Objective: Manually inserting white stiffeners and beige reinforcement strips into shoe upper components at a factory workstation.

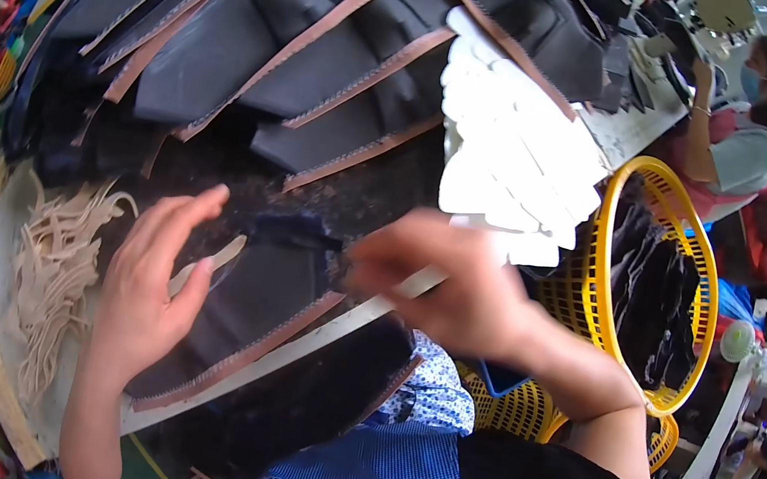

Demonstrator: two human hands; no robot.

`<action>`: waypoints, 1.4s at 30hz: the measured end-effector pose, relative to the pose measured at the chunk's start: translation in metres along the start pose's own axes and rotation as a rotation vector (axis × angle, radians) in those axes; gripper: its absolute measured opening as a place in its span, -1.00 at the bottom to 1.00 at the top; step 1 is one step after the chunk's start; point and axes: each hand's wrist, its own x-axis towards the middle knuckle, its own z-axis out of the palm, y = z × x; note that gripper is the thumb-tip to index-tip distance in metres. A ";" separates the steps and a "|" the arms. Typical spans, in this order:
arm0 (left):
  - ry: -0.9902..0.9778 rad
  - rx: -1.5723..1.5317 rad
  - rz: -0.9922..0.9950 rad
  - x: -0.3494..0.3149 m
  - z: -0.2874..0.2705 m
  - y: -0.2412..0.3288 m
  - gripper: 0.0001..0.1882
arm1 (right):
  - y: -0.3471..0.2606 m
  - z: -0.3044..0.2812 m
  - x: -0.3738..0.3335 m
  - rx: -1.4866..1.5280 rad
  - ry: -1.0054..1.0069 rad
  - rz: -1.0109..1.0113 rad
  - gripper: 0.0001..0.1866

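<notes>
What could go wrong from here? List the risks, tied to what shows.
1. The right hand is blurred, so its work on the dark fabric piece may land off line.
2. The left hand lies open beside that piece, so the piece could slide.
3. The white stack leans over the yellow basket and might tip in.

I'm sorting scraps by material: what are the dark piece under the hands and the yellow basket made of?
Dark piece: seemingly matte fabric or synthetic leather, with a brown zigzag-cut edge strip. Yellow basket: likely glossy moulded plastic, judging by its open lattice wall.
</notes>
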 end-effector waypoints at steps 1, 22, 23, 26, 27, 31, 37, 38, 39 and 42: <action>-0.030 -0.052 0.053 0.011 0.005 0.006 -0.49 | 0.012 -0.032 -0.003 -0.003 0.104 0.202 -0.85; 0.023 0.639 0.667 0.172 0.187 0.096 -0.10 | 0.129 -0.157 0.020 -0.764 0.025 0.214 -0.78; 0.005 0.625 0.655 0.172 0.185 0.097 -0.12 | 0.130 -0.157 0.017 -0.763 0.028 0.217 -0.78; -0.001 0.598 0.647 0.172 0.184 0.101 -0.14 | 0.130 -0.165 0.000 -0.671 0.141 0.310 -0.74; 0.011 0.588 0.653 0.173 0.184 0.103 -0.15 | 0.125 -0.173 -0.009 -0.676 0.142 0.312 -0.74; 0.023 0.522 0.645 0.175 0.186 0.098 -0.16 | 0.092 -0.207 -0.046 -0.366 0.619 0.380 -0.83; -0.127 0.460 0.587 0.176 0.171 0.104 -0.09 | -0.021 -0.227 -0.064 -0.315 1.132 0.058 -0.67; -0.178 0.415 0.583 0.175 0.163 0.102 -0.04 | -0.034 -0.216 -0.058 -0.360 1.145 -0.058 -0.63; -0.175 0.423 0.557 0.172 0.153 0.097 -0.04 | -0.045 -0.203 -0.050 -0.338 1.130 -0.063 -0.63; -0.299 -0.622 0.360 0.143 0.092 0.080 0.06 | -0.058 -0.148 -0.028 -0.024 1.019 -0.236 -0.54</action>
